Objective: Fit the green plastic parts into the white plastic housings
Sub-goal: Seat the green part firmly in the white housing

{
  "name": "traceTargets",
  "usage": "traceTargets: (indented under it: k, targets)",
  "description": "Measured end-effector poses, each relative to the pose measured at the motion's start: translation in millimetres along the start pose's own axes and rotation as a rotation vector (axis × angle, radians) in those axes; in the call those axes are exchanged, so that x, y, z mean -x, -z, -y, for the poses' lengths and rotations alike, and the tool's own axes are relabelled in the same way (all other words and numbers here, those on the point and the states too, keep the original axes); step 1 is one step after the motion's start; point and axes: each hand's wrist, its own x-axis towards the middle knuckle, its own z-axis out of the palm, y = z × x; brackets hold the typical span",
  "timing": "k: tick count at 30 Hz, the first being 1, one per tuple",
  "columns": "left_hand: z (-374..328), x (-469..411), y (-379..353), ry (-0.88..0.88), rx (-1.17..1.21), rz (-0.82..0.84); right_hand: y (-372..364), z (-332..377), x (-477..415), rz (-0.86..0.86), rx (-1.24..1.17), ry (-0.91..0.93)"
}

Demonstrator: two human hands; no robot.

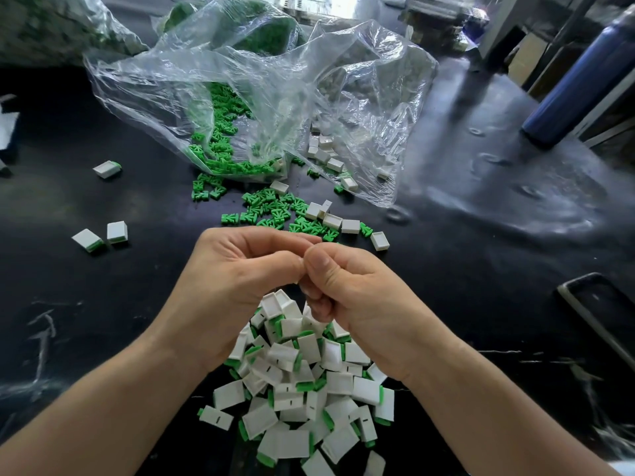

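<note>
While the left hand (237,269) and right hand (347,290) meet fingertip to fingertip above a pile of fitted housings (302,389), what they pinch is hidden. Loose green parts (271,209) and empty housings (347,225) lie beyond on the table (481,269), spilling from a bag (261,97).

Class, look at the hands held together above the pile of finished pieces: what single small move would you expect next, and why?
Probably the hands part and drop a piece onto the finished pile just below. The left hand and right hand are closed fingertip to fingertip, as if pressing parts together, though the piece itself is hidden. Loose green parts and empty housings wait just beyond.
</note>
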Motion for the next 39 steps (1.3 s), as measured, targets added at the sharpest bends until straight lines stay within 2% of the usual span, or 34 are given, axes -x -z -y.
traceTargets:
  k: [14,23,29,32,34,36,39]
  targets:
    - [1,2,0,0.022,0.023,-0.028,-2,-1,0,-0.029,-0.054,0.007]
    - [-2,2,-2,0.024,0.048,-0.022,-3,0,0,-0.051,0.004,0.017]
    - [-1,1,2,0.029,0.06,0.055,5,0,-2,0.047,-0.066,-0.018]
    - [1,0,3,0.047,0.112,0.054,10,1,-4,0.078,-0.153,-0.071]
    - [2,-1,4,0.083,0.127,0.03,16,3,-5,0.085,-0.13,-0.115]
    - [3,-3,4,0.11,0.094,0.008,27,3,-8,-0.011,-0.006,-0.114]
    - [2,-4,6,0.13,0.028,-0.011,51,-3,-16,-0.356,0.349,-0.035]
